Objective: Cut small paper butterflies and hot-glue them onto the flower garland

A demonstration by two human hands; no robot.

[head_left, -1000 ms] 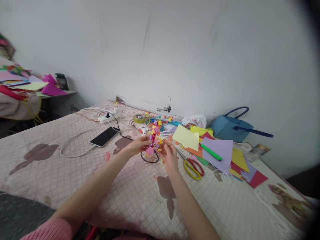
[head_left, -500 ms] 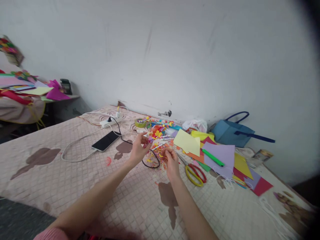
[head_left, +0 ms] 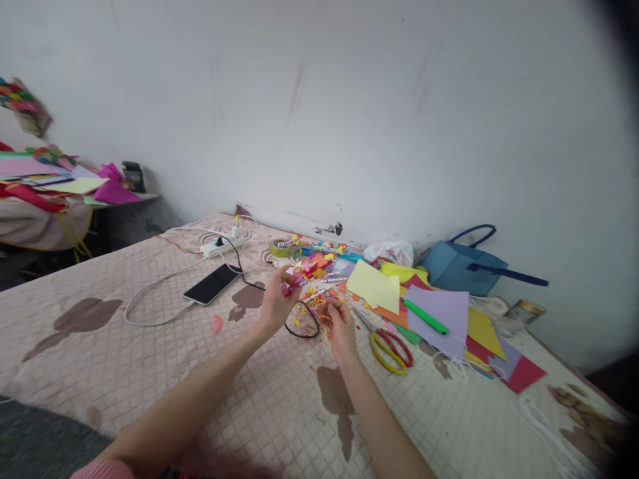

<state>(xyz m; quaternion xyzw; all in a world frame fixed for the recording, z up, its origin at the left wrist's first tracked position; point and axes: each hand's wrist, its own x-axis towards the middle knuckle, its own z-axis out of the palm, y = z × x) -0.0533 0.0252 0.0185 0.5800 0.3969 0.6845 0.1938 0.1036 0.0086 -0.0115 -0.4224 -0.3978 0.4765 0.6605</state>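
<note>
My left hand (head_left: 276, 303) is closed on a bunch of small paper flowers (head_left: 315, 267) in red, orange, pink and yellow, which extends to the right of its fingers. A magenta piece shows right at the fingertips. Just to the right, my right hand (head_left: 343, 330) has its thumb and fingers drawn together over paper scraps (head_left: 302, 319); whatever it may pinch is too small to make out. A black cable (head_left: 302, 335) loops on the table between the hands. Scissors (head_left: 389, 350) with yellow and red handles lie right of my right hand.
Coloured paper sheets (head_left: 439, 313) bear a green marker (head_left: 426, 317) on the right. Behind them sits a blue bag (head_left: 462, 266); a glass jar (head_left: 522, 316) stands nearby. A phone (head_left: 212, 285), power strip (head_left: 222, 245) and tape roll (head_left: 280, 248) are on the left.
The paper flower bunch has turned in my left hand, so different flowers face me. My right hand has shifted slightly, and its fingers stay drawn together.
</note>
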